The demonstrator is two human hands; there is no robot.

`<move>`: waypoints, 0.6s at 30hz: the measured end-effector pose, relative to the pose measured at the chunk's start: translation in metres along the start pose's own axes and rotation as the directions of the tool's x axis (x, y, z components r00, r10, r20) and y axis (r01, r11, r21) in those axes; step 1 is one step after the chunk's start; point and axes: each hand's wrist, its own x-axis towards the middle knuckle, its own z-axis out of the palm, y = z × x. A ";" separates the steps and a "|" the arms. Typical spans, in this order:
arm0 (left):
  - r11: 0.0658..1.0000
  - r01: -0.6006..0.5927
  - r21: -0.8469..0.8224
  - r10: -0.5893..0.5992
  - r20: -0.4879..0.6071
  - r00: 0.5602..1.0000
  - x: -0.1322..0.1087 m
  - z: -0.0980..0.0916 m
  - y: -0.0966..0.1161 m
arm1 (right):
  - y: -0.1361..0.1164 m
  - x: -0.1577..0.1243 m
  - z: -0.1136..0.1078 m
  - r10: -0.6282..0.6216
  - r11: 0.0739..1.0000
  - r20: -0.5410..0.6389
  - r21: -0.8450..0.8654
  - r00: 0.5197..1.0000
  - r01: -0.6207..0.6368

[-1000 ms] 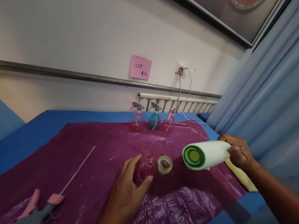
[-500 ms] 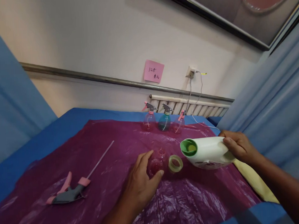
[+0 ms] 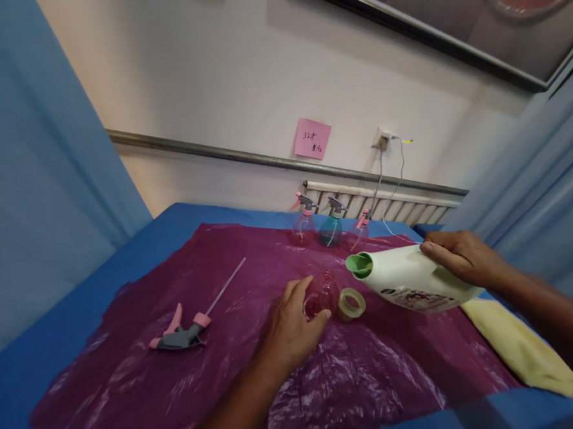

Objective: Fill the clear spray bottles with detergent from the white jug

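My left hand (image 3: 296,324) is wrapped round the near left side of a clear bottle without a top (image 3: 322,293), which stands on the purple plastic sheet (image 3: 181,389). Just right of that bottle sits a pale yellow-green ring-shaped cap (image 3: 351,304). My right hand (image 3: 458,256) grips a large white jug (image 3: 416,278) by its rear end, holding it tilted on its side. The jug's green spout (image 3: 360,265) points left, above and right of the bottle's mouth, apart from it. A pink and grey spray head (image 3: 182,334) with a straw lies at the left.
Three spray bottles stand behind: a clear one (image 3: 303,228), a teal one (image 3: 331,230) and another clear one (image 3: 358,233). A yellow cloth (image 3: 522,349) lies at the right. Blue curtains (image 3: 60,157) hang on both sides; a radiator (image 3: 383,202) and cables are at the wall.
The view has shifted, so most things appear further right. The jug's spout has come nearer the open bottle, and its label shows more. Both hands keep their holds.
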 end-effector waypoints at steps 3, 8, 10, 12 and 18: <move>1.000 -0.008 -0.011 0.008 0.000 1.000 -0.001 0.001 0.001 | -0.007 0.002 -0.003 -0.023 0.999 0.014 -0.032 1.000 0.024; 1.000 -0.020 -0.021 0.020 -0.001 1.000 -0.001 0.001 0.001 | -0.016 0.006 -0.007 -0.033 0.998 0.056 -0.049 0.998 0.036; 1.000 -0.016 -0.011 0.016 0.009 1.000 -0.001 0.001 0.000 | -0.019 0.008 -0.007 -0.031 0.998 0.075 -0.050 0.997 0.035; 1.000 -0.013 -0.003 0.013 0.019 1.000 -0.001 0.002 -0.001 | -0.022 0.010 -0.008 -0.029 0.998 0.092 -0.050 0.995 0.034; 1.000 -0.022 0.009 0.021 0.024 0.999 0.000 0.005 -0.006 | -0.028 0.016 -0.011 -0.029 0.995 0.144 -0.087 0.989 0.042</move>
